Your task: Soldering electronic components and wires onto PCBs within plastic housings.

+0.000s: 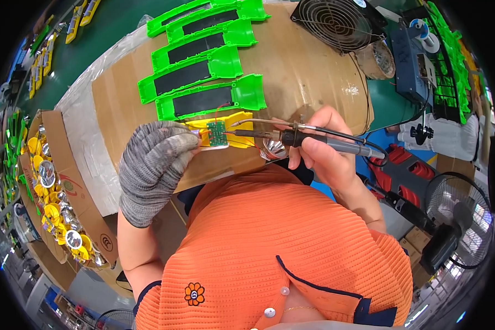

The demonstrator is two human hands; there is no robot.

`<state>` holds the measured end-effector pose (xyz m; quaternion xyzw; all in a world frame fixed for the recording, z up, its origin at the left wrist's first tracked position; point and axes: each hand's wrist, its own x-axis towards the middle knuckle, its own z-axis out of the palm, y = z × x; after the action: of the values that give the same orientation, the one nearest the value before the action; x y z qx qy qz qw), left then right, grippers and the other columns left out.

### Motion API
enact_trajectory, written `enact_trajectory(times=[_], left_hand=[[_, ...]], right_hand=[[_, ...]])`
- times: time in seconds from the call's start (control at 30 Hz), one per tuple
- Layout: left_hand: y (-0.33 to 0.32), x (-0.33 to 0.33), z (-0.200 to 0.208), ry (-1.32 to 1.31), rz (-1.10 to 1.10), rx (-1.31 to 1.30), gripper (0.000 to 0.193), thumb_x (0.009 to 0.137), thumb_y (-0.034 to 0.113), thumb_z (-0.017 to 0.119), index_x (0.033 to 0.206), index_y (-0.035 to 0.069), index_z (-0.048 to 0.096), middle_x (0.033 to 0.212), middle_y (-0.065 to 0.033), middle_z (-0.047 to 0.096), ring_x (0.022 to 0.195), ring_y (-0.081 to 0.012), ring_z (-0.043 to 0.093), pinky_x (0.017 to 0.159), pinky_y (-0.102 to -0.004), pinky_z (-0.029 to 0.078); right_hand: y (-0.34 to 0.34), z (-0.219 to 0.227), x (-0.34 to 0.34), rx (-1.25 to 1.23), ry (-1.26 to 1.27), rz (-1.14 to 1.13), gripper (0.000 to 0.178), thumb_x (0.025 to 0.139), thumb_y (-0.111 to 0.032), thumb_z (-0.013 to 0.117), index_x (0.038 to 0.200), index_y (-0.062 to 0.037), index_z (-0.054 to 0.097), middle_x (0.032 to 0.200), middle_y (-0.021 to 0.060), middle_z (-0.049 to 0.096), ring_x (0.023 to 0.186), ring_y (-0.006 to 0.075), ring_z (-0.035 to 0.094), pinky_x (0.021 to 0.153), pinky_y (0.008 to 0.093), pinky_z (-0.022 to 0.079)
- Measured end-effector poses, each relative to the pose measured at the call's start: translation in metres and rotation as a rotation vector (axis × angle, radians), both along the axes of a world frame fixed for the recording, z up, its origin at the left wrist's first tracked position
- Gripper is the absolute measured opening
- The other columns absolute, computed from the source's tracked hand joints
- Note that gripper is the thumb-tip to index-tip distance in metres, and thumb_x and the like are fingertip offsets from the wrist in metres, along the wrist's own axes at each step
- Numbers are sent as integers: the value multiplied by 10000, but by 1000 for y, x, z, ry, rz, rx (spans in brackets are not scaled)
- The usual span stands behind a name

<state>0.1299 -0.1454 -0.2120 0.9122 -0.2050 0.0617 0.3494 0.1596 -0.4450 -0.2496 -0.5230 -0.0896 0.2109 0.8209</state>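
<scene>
My right hand (329, 157) is wrapped round a soldering iron (344, 146) with a thin metal solder-feed tube fixed along its top. The iron's tip points left and meets the right part of a small green circuit board (215, 132), though contact is too fine to tell. Beneath the board lies a yellow plastic housing (240, 141); a red wire runs up from the board to the nearest green plastic shell (247, 94). In a grey knit glove, my left hand (155, 159) pinches at the board's left edge, and its fingertips hide what they hold. A reflector cup (274, 148) sits below the iron.
Several green shells with black panels lie in a row on the cardboard (291, 71). A black fan (338, 22) and a blue soldering station (410, 66) with a solder spool stand at the far right. At left, a carton (85, 201) holds yellow reflector parts.
</scene>
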Motion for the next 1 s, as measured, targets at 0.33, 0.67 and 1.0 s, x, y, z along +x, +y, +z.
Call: enact_trajectory(times=[0.33,0.67,1.0], left_hand=[[-9,14,2,-89,-133,353,196,733,75,721,921,105,671,872,-71,633,887,-285,620,770,-410,493],[-8,19,3,-60,-153,388,178,731,58,716,894,104,662,863,-79,620,884,-294,618,772,-410,503],[-11,21,5,-63,-164,396,159,736,62,706,884,98,661,840,-76,605,851,-291,608,755,-409,502]], right_hand=[[5,1,-1,-135,-68,33,136,912,-59,575,958,-64,448,577,13,512,594,141,616,1132,557,327],[8,5,1,-222,-89,75,153,915,-24,596,973,-56,459,640,22,574,654,112,646,1137,508,345],[11,6,2,-253,-95,87,141,916,-30,609,957,-53,476,666,20,594,689,106,655,1136,482,354]])
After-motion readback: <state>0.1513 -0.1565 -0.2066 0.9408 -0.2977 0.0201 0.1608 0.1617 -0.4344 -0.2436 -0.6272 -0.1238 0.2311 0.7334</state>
